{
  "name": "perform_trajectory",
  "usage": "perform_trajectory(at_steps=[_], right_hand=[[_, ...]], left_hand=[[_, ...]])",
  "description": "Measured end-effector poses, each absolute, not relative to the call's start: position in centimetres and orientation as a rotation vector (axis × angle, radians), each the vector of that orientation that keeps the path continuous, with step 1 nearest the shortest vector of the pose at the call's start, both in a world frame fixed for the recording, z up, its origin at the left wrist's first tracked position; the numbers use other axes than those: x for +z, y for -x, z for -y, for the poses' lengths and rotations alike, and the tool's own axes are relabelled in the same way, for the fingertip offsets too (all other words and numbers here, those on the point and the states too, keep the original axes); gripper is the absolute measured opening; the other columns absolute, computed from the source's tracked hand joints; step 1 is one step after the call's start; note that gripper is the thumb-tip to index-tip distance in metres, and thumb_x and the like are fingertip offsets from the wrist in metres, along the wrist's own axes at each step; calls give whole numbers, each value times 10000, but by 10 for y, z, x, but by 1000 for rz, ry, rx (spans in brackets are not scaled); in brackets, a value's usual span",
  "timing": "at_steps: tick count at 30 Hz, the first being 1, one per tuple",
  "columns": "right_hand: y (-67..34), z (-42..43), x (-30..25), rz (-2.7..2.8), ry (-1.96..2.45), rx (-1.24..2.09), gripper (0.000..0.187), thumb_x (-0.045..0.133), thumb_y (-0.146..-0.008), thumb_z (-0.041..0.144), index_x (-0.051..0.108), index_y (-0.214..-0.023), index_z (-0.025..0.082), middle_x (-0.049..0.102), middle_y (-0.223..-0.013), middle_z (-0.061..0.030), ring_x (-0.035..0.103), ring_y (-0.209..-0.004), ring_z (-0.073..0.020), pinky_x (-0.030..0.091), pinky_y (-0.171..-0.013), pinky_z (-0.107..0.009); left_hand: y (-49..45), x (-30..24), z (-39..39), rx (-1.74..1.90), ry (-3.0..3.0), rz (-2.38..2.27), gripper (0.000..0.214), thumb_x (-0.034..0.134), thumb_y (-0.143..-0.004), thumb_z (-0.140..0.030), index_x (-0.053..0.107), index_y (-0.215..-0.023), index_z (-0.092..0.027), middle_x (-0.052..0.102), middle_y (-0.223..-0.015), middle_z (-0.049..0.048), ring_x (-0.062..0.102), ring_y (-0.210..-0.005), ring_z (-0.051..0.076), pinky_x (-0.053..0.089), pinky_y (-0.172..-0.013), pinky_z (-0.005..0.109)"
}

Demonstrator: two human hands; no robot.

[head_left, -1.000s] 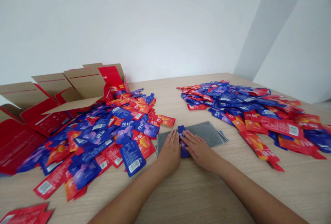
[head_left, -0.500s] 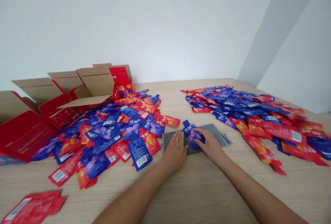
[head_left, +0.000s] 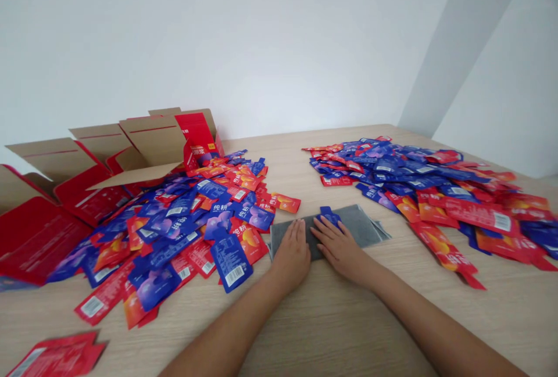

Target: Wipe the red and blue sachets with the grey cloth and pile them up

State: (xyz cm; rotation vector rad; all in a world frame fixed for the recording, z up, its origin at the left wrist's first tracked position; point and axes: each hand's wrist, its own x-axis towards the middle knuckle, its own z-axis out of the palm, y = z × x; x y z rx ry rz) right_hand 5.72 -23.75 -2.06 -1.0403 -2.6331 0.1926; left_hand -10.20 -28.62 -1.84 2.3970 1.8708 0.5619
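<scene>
A dark grey cloth lies flat on the table in front of me, with layered edges at its right end. On its left part my left hand rests palm down, fingers stretched out. My right hand lies flat beside it, fingers spread, over a blue pouch. Only the top end of this pouch, with its narrower neck, shows beyond my fingers; the rest is hidden under the hand.
A heap of blue and red pouches spreads to the left, in front of several opened red cartons. Another heap of pouches lies to the right. Some red pouches sit at the near left on the wooden table.
My right hand has gone from holding the blue pouch by its right edge to lying flat over it. The pouch has shifted slightly right. My left hand stays on the cloth.
</scene>
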Motion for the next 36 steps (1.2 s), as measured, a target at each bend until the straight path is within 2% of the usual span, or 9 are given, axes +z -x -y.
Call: perform_trajectory(at_steps=[5,9,13,17,21,24,26,32,36], right_hand=[[-60,222,-20,2537,1184,314,423,346,-873,261,492,-1265,199,396,-1396,-87,279,-1318,-234,194,-1032,-573],[-60,219,-21,2249,1099,686,449,325,-887,356,481,-1273,189,441,-1365,-104,374,-1269,-200,263,-1049,-476],[-52,227,-20,1932,964,1065,511,329,-885,446,429,-1313,186,461,-1349,-111,428,-1231,-185,321,-1037,-404],[-51,234,-16,1744,879,1112,476,405,-862,479,489,-1254,222,526,-1292,-86,447,-1214,-206,322,-1036,-424],[-64,226,-14,1509,934,1088,441,459,-836,512,561,-1150,219,598,-1194,-87,522,-1127,-226,369,-998,-429],[-72,217,-16,1343,977,1126,431,488,-800,551,611,-1047,220,646,-1096,-88,566,-1052,-241,418,-944,-431],[-72,214,-17,1277,980,1160,432,505,-775,569,631,-995,219,664,-1043,-86,588,-1007,-247,434,-920,-434],[-62,217,-15,1303,975,1173,414,501,-785,537,634,-978,196,668,-1019,-90,591,-997,-240,417,-935,-420],[-64,216,-12,1392,1012,1101,378,464,-810,495,629,-971,196,661,-1032,-94,584,-1007,-236,413,-937,-415]], left_hand=[[102,-14,289,501,-2472,-1831,477,305,-834,-116,404,-1286,-2,411,-1363,192,302,-1314,241,287,-1075,407],[103,-6,286,594,-2373,-1813,392,336,-882,-183,523,-1214,-92,466,-1327,145,348,-1283,234,292,-1064,392],[94,8,271,723,-2086,-1846,309,390,-896,-290,647,-966,-134,609,-1100,112,516,-1085,218,382,-966,369],[76,16,257,789,-1823,-1973,134,549,-796,-247,603,-819,-128,626,-946,107,546,-983,237,424,-862,367],[79,15,251,1013,-1504,-1835,14,510,-802,-165,523,-803,-170,615,-742,18,598,-673,148,475,-636,264],[114,23,244,1231,-1129,-1733,65,529,-790,-175,479,-749,-182,520,-500,-61,500,-377,114,402,-397,209],[150,39,237,1403,-949,-1722,96,555,-765,-173,469,-723,-177,478,-432,-82,461,-312,109,364,-336,194],[237,89,215,1686,-707,-1675,175,334,-906,-234,464,-829,-146,567,-576,-7,608,-500,114,516,-536,228],[207,61,220,1469,-708,-1614,131,473,-850,-199,488,-948,-113,627,-682,54,647,-581,157,540,-612,299]])
